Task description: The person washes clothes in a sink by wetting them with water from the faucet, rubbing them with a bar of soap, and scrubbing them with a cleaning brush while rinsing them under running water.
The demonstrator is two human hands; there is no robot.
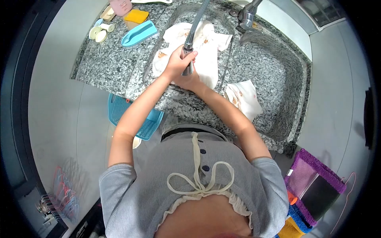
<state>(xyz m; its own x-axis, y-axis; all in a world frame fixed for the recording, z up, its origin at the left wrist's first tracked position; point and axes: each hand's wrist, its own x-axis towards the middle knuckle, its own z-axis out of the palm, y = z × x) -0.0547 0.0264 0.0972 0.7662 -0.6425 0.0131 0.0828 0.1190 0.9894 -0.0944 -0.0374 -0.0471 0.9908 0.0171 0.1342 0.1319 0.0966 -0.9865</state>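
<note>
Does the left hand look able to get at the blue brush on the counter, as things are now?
Probably yes: the blue brush lies near with nothing over it, though the left hand must first release the faucet nozzle.

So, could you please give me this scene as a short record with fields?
Left hand: fingers around the metal spray head
Right hand: by the spray head's lower end, fingers partly hidden
Beneath the hands: stained white cloth
Right basin: second stained cloth at its near left corner
Granite counter, left: light-blue brush, yellow sponge, pink container
Floor: blue plastic basket
</note>
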